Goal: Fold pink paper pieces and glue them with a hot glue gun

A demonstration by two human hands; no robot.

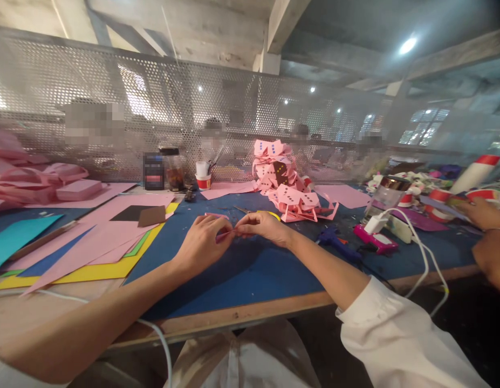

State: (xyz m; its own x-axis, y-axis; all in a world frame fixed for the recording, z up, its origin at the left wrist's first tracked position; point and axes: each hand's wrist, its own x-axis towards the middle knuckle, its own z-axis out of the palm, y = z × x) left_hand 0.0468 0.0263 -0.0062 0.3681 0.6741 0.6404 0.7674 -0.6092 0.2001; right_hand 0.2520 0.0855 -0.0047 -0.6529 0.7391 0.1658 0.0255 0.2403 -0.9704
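Note:
My left hand (201, 242) is closed around a small pink paper piece (224, 235), most of it hidden by the fingers. The fingertips of my right hand (268, 227) pinch the end of the same piece, and the hands meet above the blue table mat (250, 280). Just behind my right hand lie scissors with a yellow handle (275, 216), partly covered. Further back stands a heap of folded pink paper pieces with dark dots (288, 194). A blue glue gun (337, 242) rests to the right of my right forearm.
Coloured sheets (112, 231) overlap on the left, near pink paper boxes (77, 189). A pink power bank-like block (377, 240) with a white plug and cable lies on the right. Another person's hand (486, 213) reaches in there. A perforated metal screen (229, 108) runs behind the table.

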